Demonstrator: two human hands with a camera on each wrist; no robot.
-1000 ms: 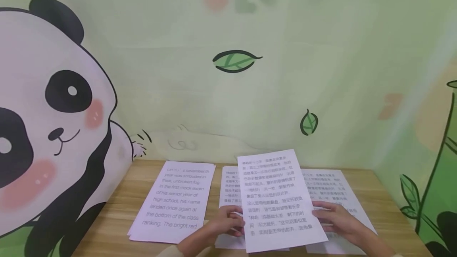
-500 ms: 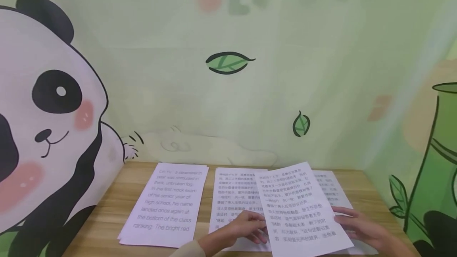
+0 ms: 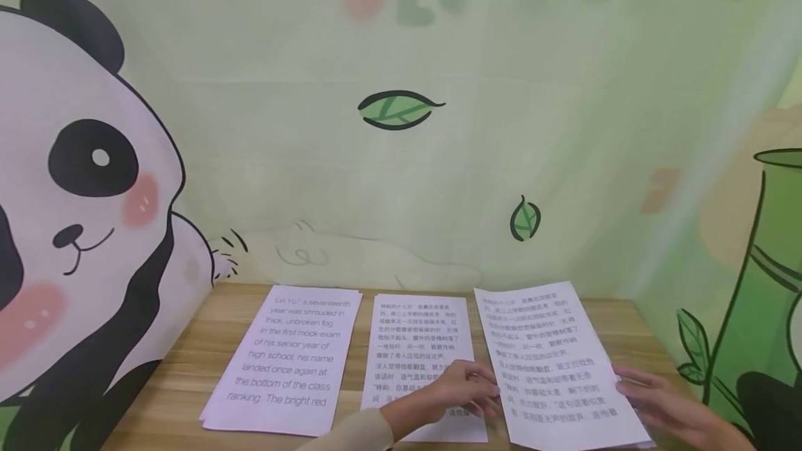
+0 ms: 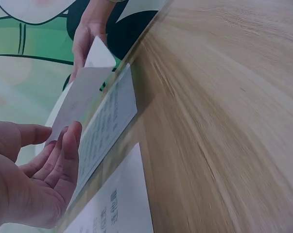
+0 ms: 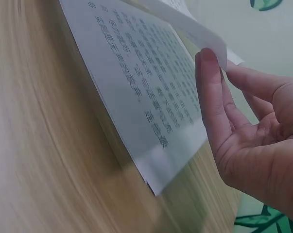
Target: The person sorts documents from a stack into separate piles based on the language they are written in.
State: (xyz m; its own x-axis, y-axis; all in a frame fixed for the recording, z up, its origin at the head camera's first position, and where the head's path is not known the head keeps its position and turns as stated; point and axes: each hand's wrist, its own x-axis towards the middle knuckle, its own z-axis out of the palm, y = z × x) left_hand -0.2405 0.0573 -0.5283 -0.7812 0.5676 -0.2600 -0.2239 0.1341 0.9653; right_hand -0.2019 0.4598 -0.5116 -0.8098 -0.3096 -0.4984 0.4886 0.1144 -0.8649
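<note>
A printed sheet of paper is held up above the right-hand stack, tilted a little. My left hand pinches its left edge between thumb and fingers; the left wrist view shows this left hand at the paper's edge. On the opposite edge my right hand pinches the sheet, thumb on one side and fingers on the other, as the right hand shows in the right wrist view. Below it lies the right-hand paper stack, mostly hidden from the head view by the held sheet.
A middle stack of printed pages lies partly under my left forearm. To the left is a stack with large English text. The wooden table meets a cloth backdrop with a panda and leaves.
Both hands have carried the sheet rightward, from over the middle stack to over the right-hand stack. The middle stack is now uncovered except by my left hand. The head view has turned slightly right.
</note>
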